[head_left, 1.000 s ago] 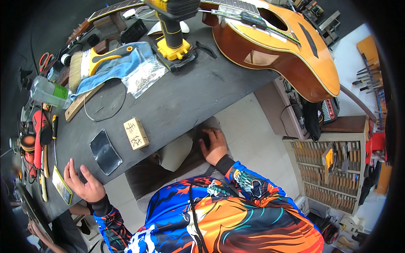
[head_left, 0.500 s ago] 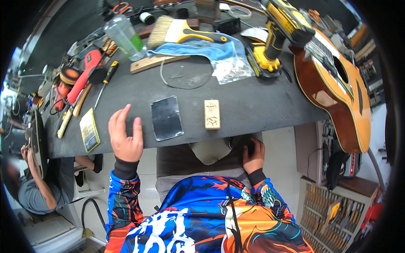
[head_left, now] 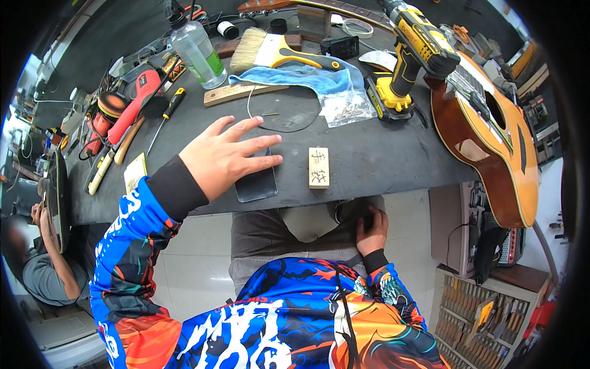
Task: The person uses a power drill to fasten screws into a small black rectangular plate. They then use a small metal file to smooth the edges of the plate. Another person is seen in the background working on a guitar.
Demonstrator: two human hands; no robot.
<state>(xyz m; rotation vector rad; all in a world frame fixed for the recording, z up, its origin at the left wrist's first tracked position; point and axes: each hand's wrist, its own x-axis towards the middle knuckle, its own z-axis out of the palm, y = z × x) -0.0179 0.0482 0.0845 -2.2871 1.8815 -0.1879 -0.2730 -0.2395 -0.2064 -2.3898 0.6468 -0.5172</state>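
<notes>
Fingers spread, left hand (head_left: 222,158) half-hides a dark pad (head_left: 258,182); right hand's (head_left: 370,229) grip unclear.

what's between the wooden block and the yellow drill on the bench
In the head view, bare dark benchtop separates the wooden block from the yellow drill; a clear bag lies just beside.

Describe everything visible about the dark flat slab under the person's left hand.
The dark flat slab is a thin, grey-black rectangle with rounded corners and a faintly glossy face; its material is unclear. It lies flat near the front edge of the workbench, beside a small wooden block and apart from it. The left hand spreads open over its upper part; contact cannot be confirmed.
</notes>
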